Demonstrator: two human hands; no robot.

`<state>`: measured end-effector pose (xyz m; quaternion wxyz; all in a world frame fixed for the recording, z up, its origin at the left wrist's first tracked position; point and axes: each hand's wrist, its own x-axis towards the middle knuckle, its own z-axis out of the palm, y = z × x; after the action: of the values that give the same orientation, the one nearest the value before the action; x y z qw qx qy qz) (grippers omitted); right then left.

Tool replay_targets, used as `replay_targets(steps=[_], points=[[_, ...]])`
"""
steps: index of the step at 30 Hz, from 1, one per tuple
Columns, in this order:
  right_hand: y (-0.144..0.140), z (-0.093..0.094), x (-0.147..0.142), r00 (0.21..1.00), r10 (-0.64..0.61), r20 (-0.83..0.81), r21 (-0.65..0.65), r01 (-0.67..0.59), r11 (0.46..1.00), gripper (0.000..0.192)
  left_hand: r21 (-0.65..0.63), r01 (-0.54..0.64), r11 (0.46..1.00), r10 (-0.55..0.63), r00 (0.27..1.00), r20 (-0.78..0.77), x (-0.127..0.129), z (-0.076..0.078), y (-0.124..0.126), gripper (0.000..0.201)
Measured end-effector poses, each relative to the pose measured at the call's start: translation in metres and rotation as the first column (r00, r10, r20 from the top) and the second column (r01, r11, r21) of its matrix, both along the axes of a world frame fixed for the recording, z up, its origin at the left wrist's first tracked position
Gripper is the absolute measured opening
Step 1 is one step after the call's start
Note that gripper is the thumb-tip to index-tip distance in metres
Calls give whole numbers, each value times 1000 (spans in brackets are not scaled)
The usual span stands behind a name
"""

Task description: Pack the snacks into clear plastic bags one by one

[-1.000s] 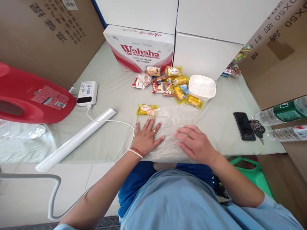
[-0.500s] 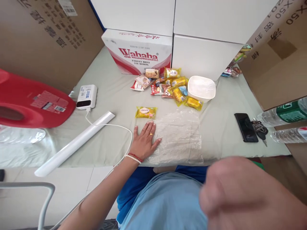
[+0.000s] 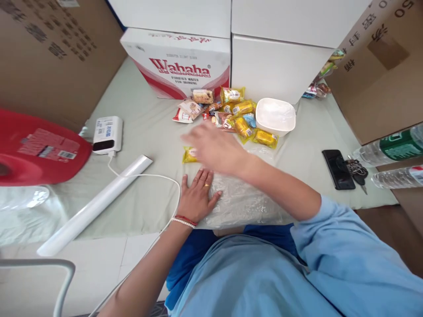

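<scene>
My left hand (image 3: 198, 196) lies flat with fingers stretched out at the left edge of a clear plastic bag (image 3: 244, 198), which is spread on the pale green cloth. My right hand (image 3: 214, 147) is smeared by motion above a yellow-wrapped snack cake (image 3: 189, 155) and covers part of it; its fingers cannot be made out clearly. Behind it is a pile of wrapped snacks, among them a yellow packet (image 3: 243, 108), a red-and-white packet (image 3: 183, 116) and a clear-wrapped bar (image 3: 202, 96). Right of the pile stands a white plastic bowl (image 3: 275, 116).
A Wahaha carton (image 3: 180, 66) and white boxes (image 3: 280, 66) stand at the back. To the left are a white power bank (image 3: 108, 134) with a cable, a white tube-like bar (image 3: 95, 204) and a red jug (image 3: 42, 149). A phone (image 3: 339, 169), keys and bottles (image 3: 398, 178) lie right.
My right hand has swung from the lower right, close to the camera, across to above the single yellow snack cake. My left hand stays flat; the view has shifted slightly.
</scene>
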<state>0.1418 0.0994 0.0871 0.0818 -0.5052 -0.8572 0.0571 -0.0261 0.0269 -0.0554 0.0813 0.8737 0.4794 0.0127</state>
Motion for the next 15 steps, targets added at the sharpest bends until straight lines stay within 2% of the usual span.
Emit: replay_targets(steps=[2,3,5,7,9,12,13,15], points=[[46,-37,16,980,-185,77,-21,187,982,50,19,-3,1000,3,1000,6,0,0,-1,73],[66,-55,24,943,-310,123,-50,318,947,53,24,-5,1000,5,1000,10,-1,0,-2,73],[97,-85,37,928,-346,141,-18,352,936,55,33,-12,999,12,1000,19,-1,0,-3,73],[115,-100,45,923,-358,142,41,356,933,55,36,-19,999,18,1000,25,-2,0,-3,73],[124,-100,52,923,-358,141,73,351,934,51,35,-19,999,18,999,29,-2,0,-3,73],[126,-84,67,923,-369,110,96,360,928,44,32,-22,999,21,999,33,-2,1,-2,73],[125,-78,73,916,-398,46,113,391,913,44,33,-23,999,21,999,33,-2,1,-2,73],[113,-66,88,872,-448,-199,118,475,872,45,35,-21,999,20,999,36,-2,0,-2,73]])
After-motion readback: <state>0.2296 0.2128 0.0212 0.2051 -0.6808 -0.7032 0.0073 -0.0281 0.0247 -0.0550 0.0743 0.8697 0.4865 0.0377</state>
